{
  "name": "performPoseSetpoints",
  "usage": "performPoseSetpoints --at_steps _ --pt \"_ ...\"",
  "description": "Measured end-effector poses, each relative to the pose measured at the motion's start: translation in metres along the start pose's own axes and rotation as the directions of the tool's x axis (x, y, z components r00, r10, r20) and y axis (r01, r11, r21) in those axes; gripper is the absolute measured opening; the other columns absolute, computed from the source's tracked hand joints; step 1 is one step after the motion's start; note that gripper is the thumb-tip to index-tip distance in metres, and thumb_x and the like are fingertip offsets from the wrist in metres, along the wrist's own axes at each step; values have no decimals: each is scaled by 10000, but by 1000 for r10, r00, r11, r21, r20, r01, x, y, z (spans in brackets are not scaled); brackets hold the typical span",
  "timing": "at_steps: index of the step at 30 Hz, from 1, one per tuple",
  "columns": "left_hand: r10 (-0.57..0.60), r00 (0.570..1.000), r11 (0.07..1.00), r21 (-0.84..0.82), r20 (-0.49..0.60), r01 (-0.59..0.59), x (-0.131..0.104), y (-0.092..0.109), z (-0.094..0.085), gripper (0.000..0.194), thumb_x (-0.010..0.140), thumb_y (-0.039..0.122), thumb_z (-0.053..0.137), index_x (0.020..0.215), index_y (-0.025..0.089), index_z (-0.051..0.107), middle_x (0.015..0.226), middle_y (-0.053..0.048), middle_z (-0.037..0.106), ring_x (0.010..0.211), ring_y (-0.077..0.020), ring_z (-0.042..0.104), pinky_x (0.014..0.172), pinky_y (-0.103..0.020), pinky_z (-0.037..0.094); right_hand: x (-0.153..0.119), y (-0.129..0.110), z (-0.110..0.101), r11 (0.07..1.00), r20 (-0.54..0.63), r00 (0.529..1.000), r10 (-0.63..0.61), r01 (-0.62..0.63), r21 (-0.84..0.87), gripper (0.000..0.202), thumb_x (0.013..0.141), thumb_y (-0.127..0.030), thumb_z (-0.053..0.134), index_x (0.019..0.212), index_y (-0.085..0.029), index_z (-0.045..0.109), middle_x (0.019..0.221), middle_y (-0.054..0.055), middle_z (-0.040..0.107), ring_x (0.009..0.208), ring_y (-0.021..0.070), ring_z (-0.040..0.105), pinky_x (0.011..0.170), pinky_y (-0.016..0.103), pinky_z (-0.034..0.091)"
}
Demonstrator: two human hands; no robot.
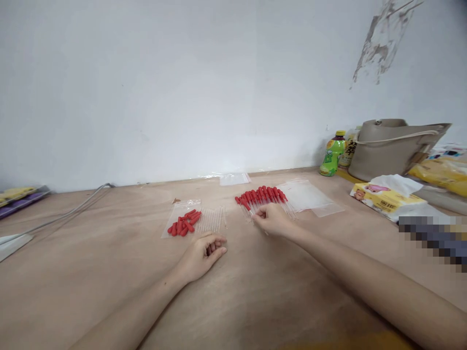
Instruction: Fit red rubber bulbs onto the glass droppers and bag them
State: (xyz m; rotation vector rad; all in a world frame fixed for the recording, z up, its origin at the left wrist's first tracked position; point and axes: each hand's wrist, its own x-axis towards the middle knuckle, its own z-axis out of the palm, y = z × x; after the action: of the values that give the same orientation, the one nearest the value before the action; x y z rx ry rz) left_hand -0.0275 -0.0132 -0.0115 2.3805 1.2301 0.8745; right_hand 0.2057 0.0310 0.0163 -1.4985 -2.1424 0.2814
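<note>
My right hand (272, 219) has its fingers pinched on a glass dropper (245, 204) with a red rubber bulb, at the left end of a row of similar red-bulbed droppers (268, 194). The dropper's tip shows just below my fingers. My left hand (204, 255) rests on the table, loosely curled, with a gap between thumb and fingers and nothing in it. Just beyond it lie several bare glass tubes (211, 219) side by side. Loose red rubber bulbs (185, 224) are heaped on a clear plastic bag (175, 211) to their left.
Clear zip bags (308, 194) lie right of the dropper row, and another bag (233, 179) sits by the wall. At right stand a green-labelled bottle (332, 154), a beige bag (383, 150) and a yellow tissue pack (386, 197). A grey cable (78, 209) crosses the table's left side.
</note>
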Motion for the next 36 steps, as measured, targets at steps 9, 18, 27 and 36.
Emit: performPoseSetpoints --at_steps 9,18,27,36 --pt "36 999 999 19 29 -37 0 1 -1 161 806 243 502 886 158 613 767 -30 576 592 -102 494 533 -208 417 52 -16 31 939 -95 954 285 -298 -169 278 774 -346 437 715 -175 648 764 84 648 770 220 595 615 280 401" --pt "26 999 1000 12 38 -26 0 1 0 152 802 226 504 880 155 614 771 -30 572 593 -100 493 536 -210 416 56 -21 36 903 -95 929 359 -371 -217 312 786 -357 432 851 -139 646 881 144 639 849 249 592 670 314 416" --pt "29 999 999 16 39 -29 -1 1 -1 157 804 235 501 884 165 616 772 -29 575 593 -103 493 537 -214 424 55 -22 32 886 -70 914 400 -405 -227 372 804 -420 423 922 -130 624 942 157 627 912 237 578 731 315 410" --pt "26 999 1000 2 32 -26 -1 1 0 176 809 258 495 898 168 617 788 -37 584 599 -107 498 546 -221 434 56 -19 33 895 -108 925 365 -381 -232 382 802 -438 394 868 -146 632 887 136 639 851 252 592 692 341 415"
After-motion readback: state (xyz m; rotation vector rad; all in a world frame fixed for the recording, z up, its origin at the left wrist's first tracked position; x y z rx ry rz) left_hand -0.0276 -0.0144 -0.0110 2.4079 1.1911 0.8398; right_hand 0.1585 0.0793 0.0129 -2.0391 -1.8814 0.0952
